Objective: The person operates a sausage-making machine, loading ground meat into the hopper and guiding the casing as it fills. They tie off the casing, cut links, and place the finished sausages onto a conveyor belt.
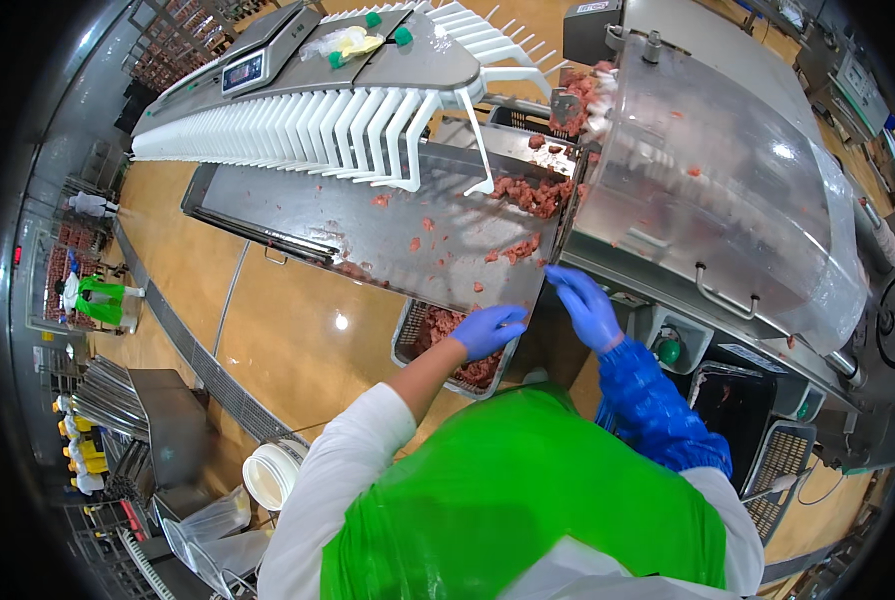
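My left hand (490,332), in a blue glove, is at the near edge of a long metal tray (298,208), above a dark crate (405,345) of raw meat pieces (480,371). Its fingers stretch to the right and hold nothing that I can see. To its right, my right hand (585,308), gloved with a blue sleeve cover, is open beside the tray's right end, fingers pointing up and left. Scraps of meat (515,250) lie scattered on the tray. A larger heap (536,197) sits at its far right corner.
A machine with a clear curved cover (728,170) stands right of the tray. Over the tray's far side hangs a row of white angled arms (348,130), with a scale (251,70) above. A white bucket (273,474) stands lower left. Bins (671,335) sit under the machine.
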`<state>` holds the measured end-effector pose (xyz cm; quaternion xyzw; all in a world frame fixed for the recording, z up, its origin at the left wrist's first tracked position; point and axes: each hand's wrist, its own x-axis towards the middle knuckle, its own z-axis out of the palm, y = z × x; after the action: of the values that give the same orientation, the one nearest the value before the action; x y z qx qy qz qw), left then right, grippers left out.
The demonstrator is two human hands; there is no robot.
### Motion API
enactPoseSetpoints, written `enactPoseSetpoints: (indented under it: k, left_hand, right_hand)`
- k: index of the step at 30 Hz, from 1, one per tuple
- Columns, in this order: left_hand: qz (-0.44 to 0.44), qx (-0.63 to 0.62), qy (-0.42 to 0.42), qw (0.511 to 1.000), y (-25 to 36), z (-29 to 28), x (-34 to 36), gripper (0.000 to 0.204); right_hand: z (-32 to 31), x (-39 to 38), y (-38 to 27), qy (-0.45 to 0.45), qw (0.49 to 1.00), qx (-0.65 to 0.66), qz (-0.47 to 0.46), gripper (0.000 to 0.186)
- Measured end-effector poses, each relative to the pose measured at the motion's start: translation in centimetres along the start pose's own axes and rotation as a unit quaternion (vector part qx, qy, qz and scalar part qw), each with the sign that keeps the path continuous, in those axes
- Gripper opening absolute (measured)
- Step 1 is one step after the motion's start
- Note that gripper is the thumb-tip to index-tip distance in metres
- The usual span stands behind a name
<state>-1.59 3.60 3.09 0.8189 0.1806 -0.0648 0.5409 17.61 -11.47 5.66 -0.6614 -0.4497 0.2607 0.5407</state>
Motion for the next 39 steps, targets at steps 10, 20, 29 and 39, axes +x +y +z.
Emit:
enactPoseSetpoints:
  k: [10,20,29,39]
  left_hand:
    - [-0.158,0.031,0.106,0.981,-11.6,-5.1,-18.7,0.038]
    - [-0.322,-0.017,0.039,0.946,-26.9,-9.8,-36.8,0.038]
    - [-0.278,-0.062,0.098,0.954,-30.5,-21.0,-35.7,0.029]
    - [0.141,0.074,0.034,0.987,-14.5,-23.2,-13.5,0.028]
  right_hand:
    - [11.7,20.3,6.1,0.259,0.759,0.583,0.134,0.051]
    - [7.2,27.3,4.9,0.295,0.682,0.669,-0.037,0.057]
    - [15.3,26.3,10.3,0.167,0.898,0.347,0.213,0.018]
    - [29.0,13.7,12.1,-0.196,0.965,-0.052,0.165,0.035]
